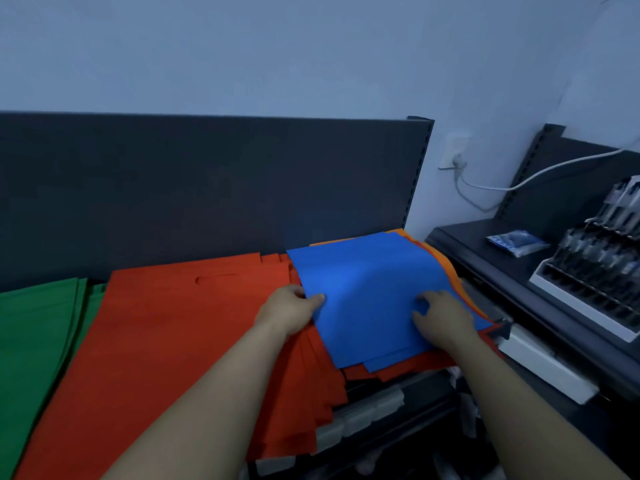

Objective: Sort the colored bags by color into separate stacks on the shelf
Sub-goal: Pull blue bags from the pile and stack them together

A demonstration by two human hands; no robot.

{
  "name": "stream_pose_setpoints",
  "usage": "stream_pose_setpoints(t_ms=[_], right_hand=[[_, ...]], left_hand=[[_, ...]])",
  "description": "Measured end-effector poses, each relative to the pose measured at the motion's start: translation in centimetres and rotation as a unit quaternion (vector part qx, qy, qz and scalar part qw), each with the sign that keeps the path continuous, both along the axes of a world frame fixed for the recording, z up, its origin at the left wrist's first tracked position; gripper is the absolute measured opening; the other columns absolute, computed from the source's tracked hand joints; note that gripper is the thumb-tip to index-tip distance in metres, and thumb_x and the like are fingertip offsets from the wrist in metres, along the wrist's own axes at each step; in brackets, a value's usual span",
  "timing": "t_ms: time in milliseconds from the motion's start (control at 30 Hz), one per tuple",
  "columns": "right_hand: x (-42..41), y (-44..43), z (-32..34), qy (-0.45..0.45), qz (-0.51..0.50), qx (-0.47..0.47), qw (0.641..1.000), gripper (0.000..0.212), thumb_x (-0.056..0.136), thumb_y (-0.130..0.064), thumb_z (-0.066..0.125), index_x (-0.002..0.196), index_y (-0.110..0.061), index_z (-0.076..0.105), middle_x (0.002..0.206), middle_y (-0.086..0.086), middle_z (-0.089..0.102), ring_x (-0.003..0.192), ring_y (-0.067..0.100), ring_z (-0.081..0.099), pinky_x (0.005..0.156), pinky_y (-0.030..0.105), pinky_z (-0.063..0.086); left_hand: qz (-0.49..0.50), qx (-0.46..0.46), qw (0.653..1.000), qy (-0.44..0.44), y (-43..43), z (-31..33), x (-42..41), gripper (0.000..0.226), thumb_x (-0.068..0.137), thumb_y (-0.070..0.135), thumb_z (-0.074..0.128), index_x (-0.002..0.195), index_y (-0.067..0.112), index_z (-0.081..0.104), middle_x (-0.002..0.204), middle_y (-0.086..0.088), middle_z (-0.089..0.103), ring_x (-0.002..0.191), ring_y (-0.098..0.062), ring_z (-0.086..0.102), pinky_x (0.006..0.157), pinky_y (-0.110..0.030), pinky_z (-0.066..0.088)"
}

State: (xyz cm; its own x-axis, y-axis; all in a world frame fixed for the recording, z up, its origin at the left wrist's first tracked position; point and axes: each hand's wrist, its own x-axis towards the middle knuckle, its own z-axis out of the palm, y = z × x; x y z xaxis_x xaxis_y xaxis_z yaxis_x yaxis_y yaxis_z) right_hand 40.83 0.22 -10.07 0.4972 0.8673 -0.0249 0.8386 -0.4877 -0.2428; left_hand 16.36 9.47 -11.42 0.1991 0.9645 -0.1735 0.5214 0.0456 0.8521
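Note:
A stack of blue bags (370, 289) lies at the right end of the dark shelf (391, 403), on top of orange bags (440, 258) and some red ones. My left hand (289, 308) grips the blue stack's left edge, thumb on top. My right hand (441, 318) is on the blue stack's front right part with the fingers curled into the top sheet. A wide stack of red bags (173, 341) fills the middle of the shelf. Green bags (38, 341) lie at the far left.
The shelf's dark back panel (207, 185) stands behind the bags. To the right is a second dark shelf (485, 258) with a small blue packet (517, 241) and a white display rack of dark items (595, 271). A white cable (519, 183) runs from a wall socket.

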Motion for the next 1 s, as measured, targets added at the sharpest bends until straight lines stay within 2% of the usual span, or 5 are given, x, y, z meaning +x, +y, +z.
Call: stream_pose_setpoints(t_ms=[133, 300, 500, 833, 1000], right_hand=[[-1.0, 0.1, -0.9, 0.006, 0.036, 0.047, 0.998, 0.037, 0.089, -0.028, 0.052, 0.125, -0.022, 0.056, 0.131, 0.005, 0.051, 0.12, 0.024, 0.049, 0.102, 0.041, 0.039], [-0.7, -0.3, -1.3, 0.066, 0.022, 0.093, 0.993, 0.038, 0.089, -0.033, 0.057, 0.126, -0.025, 0.055, 0.136, 0.004, 0.048, 0.123, 0.025, 0.047, 0.106, 0.046, 0.037], [0.5, -0.5, -1.4, 0.03, -0.053, 0.029, 0.998, 0.085, 0.078, -0.064, 0.056, 0.145, -0.02, 0.03, 0.148, 0.009, 0.035, 0.137, 0.03, 0.032, 0.114, 0.047, 0.02], [0.2, -1.5, -1.2, 0.167, -0.057, 0.152, 0.972, 0.077, 0.078, -0.046, 0.07, 0.142, -0.017, 0.038, 0.128, 0.003, 0.055, 0.119, 0.024, 0.051, 0.106, 0.047, 0.034], [0.5, -0.9, -0.5, 0.199, -0.062, 0.123, 0.97, 0.028, 0.083, -0.041, 0.065, 0.104, -0.023, 0.061, 0.104, -0.004, 0.065, 0.098, 0.024, 0.061, 0.098, 0.047, 0.042]], left_hand=[[0.029, -0.029, 0.986, -0.164, 0.2, -0.2, -0.1, 0.024, 0.077, 0.015, 0.077, 0.094, 0.017, 0.061, 0.109, -0.01, 0.069, 0.095, -0.026, 0.068, 0.09, -0.046, 0.053], [-0.015, -0.018, 0.966, -0.256, -0.8, 0.2, -0.4, 0.063, 0.082, -0.014, 0.06, 0.129, 0.026, 0.045, 0.116, -0.012, 0.065, 0.102, -0.03, 0.065, 0.088, -0.043, 0.054], [-0.05, -0.009, 0.983, -0.176, -0.8, 0.1, -0.7, 0.068, 0.081, 0.007, 0.072, 0.136, 0.023, 0.036, 0.125, 0.001, 0.058, 0.111, -0.019, 0.059, 0.1, -0.041, 0.047], [-0.017, 0.014, 0.993, -0.117, -0.1, -1.3, -0.7, 0.05, 0.076, 0.02, 0.079, 0.113, 0.019, 0.046, 0.121, 0.0, 0.06, 0.107, -0.02, 0.061, 0.096, -0.042, 0.05], [-0.045, 0.029, 0.993, -0.101, -0.8, -0.5, -1.0, 0.057, 0.082, 0.016, 0.073, 0.13, 0.013, 0.042, 0.121, 0.007, 0.051, 0.107, -0.014, 0.052, 0.089, -0.028, 0.044]])
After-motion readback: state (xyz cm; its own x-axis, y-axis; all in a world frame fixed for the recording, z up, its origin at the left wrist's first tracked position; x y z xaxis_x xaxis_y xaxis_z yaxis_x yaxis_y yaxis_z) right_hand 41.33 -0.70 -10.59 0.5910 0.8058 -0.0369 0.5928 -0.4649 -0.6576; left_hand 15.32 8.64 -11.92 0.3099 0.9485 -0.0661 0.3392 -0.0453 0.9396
